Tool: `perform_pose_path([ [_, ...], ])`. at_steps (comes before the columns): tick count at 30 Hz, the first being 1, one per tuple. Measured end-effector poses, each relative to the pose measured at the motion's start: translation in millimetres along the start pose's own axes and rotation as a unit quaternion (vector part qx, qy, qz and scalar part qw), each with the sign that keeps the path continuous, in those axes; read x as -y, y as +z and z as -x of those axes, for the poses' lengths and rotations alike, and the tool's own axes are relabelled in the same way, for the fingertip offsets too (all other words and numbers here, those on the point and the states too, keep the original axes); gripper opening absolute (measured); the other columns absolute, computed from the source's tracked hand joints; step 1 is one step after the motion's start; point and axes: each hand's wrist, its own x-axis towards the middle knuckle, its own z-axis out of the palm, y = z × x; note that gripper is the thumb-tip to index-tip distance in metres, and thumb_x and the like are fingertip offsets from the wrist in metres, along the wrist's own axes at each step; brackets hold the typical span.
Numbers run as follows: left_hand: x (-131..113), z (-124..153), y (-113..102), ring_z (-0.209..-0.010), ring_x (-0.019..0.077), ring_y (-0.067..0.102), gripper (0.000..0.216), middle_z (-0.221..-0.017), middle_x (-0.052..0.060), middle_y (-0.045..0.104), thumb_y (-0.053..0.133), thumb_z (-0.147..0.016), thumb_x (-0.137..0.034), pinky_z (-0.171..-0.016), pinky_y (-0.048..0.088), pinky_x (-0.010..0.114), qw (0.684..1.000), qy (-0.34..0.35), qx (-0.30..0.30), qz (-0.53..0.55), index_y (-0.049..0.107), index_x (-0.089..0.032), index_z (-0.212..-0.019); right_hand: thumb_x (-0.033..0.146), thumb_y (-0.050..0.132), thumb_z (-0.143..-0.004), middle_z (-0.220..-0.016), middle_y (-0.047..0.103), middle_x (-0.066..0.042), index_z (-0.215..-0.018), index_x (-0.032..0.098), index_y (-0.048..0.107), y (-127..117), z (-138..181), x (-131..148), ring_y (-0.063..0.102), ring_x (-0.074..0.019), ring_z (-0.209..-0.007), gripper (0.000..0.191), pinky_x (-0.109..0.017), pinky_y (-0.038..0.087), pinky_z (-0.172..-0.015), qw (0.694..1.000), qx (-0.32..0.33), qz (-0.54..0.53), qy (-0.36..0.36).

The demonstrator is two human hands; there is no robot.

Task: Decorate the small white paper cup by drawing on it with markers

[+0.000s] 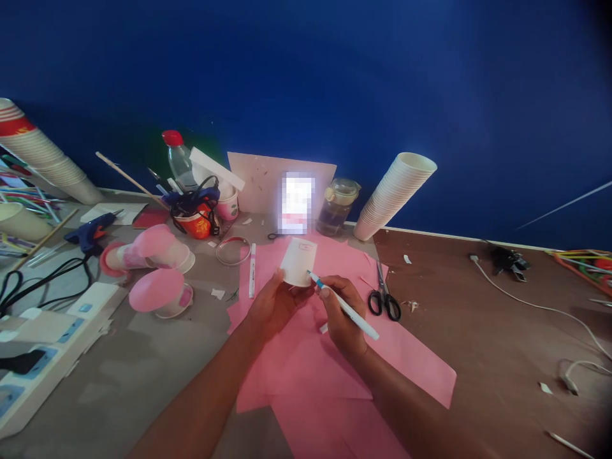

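Observation:
A white paper cup (298, 262) with a small red rectangular mark is held tilted, its rim toward me, by my left hand (273, 305). My right hand (345, 311) grips a white marker (356, 316) with a blue band, and its tip meets or nearly meets the cup's side close to the rim. Sheets of pink paper (306, 376) lie beneath both hands. Just right of my right hand are black-handled scissors (384, 299). Another white marker (252, 271) lies on the left part of the pink paper.
Behind stand a bright pixelated screen (296, 201), a glass jar (337, 205) and a leaning stack of paper cups (396, 194). Pink-covered cups (160, 294), a blue glue gun (93, 229) and a white power strip (52, 350) occupy the left. A white cable (521, 296) crosses the right side.

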Motion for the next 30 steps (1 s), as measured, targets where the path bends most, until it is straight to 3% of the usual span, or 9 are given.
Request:
perform_pose_path([
  [4, 0.1, 0.1, 0.3, -0.082, 0.0173, 0.066, 0.036, -0.093, 0.009, 0.073, 0.060, -0.088, -0.042, -0.091, 0.051, 0.035, 1.000, 0.003, -0.006, 0.008, 0.068, -0.013, -0.106, 0.021, 0.059, -0.085, -0.082, 0.069, -0.002, -0.092, 0.024, 0.066, 0.2, -0.6, 0.8, 0.065, -0.0158, -0.075, 0.010, -0.031, 0.055, -0.069, 0.999, 0.018, -0.027, -0.014],
  [17, -0.9, 1.9, 2.7, -0.101, 0.0228, 0.067, 0.039, -0.104, 0.014, 0.072, 0.055, -0.091, -0.042, -0.096, 0.049, 0.038, 1.000, -0.003, 0.004, -0.014, 0.066, -0.011, -0.112, 0.018, 0.057, -0.082, -0.082, 0.070, -0.003, -0.085, 0.024, 0.068, 0.2, 1.3, -1.4, 0.069, -0.0208, -0.091, 0.013, -0.037, 0.056, -0.079, 0.998, 0.026, -0.052, -0.002],
  [23, -0.9, 1.3, 3.3, -0.086, 0.0180, 0.067, 0.036, -0.098, 0.011, 0.072, 0.055, -0.091, -0.041, -0.093, 0.051, 0.037, 1.000, 0.000, 0.004, 0.008, 0.067, -0.012, -0.108, 0.017, 0.057, -0.081, -0.083, 0.070, -0.003, -0.083, 0.024, 0.067, 0.1, 0.9, -2.2, 0.069, -0.0207, -0.089, 0.012, -0.036, 0.055, -0.077, 0.998, 0.012, -0.052, 0.021],
  [30, -0.3, 0.1, 1.8, -0.083, 0.0179, 0.066, 0.041, -0.092, 0.011, 0.071, 0.058, -0.088, -0.045, -0.091, 0.052, 0.036, 1.000, 0.000, 0.010, 0.012, 0.067, -0.010, -0.108, 0.023, 0.057, -0.082, -0.076, 0.065, -0.001, -0.084, 0.022, 0.065, -0.8, -0.8, -3.5, 0.062, -0.0167, -0.072, 0.009, -0.032, 0.052, -0.067, 0.997, -0.018, -0.056, 0.044],
])
